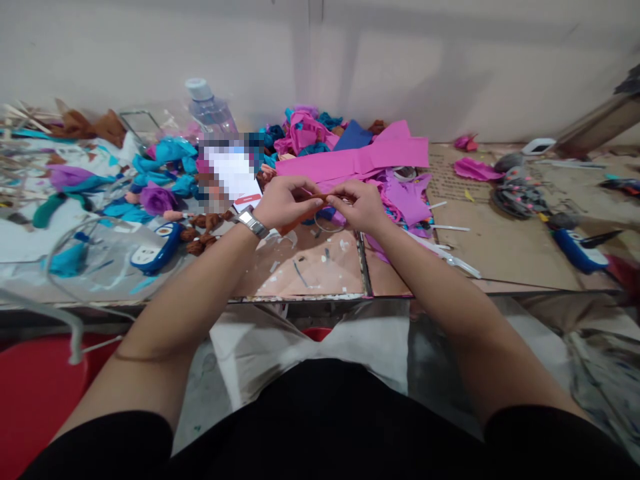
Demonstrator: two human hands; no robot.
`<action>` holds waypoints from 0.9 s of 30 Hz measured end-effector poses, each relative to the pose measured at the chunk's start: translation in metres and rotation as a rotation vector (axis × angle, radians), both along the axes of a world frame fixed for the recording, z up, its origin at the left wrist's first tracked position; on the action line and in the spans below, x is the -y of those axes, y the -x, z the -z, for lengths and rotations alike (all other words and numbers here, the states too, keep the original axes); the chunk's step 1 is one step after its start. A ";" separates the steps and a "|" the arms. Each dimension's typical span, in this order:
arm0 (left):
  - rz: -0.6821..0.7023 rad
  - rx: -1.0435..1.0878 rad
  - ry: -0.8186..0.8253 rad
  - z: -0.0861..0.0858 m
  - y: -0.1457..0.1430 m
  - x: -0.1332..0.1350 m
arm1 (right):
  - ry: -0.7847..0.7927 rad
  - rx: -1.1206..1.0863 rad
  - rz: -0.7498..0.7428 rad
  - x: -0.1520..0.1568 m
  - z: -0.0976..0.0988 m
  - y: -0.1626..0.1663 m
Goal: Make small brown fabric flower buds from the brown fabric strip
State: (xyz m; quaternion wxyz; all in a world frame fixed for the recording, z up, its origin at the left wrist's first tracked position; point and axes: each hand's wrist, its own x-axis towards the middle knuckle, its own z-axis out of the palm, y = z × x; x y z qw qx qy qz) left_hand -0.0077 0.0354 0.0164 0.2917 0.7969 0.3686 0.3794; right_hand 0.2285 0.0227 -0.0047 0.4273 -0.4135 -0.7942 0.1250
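Observation:
My left hand and my right hand meet above the table, fingertips pinched close together. Between them is an orange-brown crepe-paper-like piece, partly covered by the fingers; its exact shape is hard to make out. A metal-banded watch sits on my left wrist. Just behind the hands lies a long pink sheet. Purple cut pieces are beside my right hand, and a phone with a lit screen, partly blurred out, is near my left.
A clear bottle stands at the back. Blue and purple crumpled flowers spread leftward, near a blue-and-white device. On the right are cardboard, white sticks, a dark bundle and another blue device. A red stool is at lower left.

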 end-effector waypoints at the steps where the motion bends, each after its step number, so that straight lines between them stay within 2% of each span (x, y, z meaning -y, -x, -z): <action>1: -0.005 -0.002 -0.014 0.000 0.000 0.000 | -0.003 -0.009 0.000 0.000 0.000 0.000; 16: 0.006 -0.120 -0.066 0.005 0.004 -0.009 | -0.004 -0.035 -0.008 0.000 0.000 -0.002; 27: 0.091 -0.160 -0.097 0.006 0.002 -0.006 | 0.021 -0.019 -0.029 0.001 -0.001 -0.001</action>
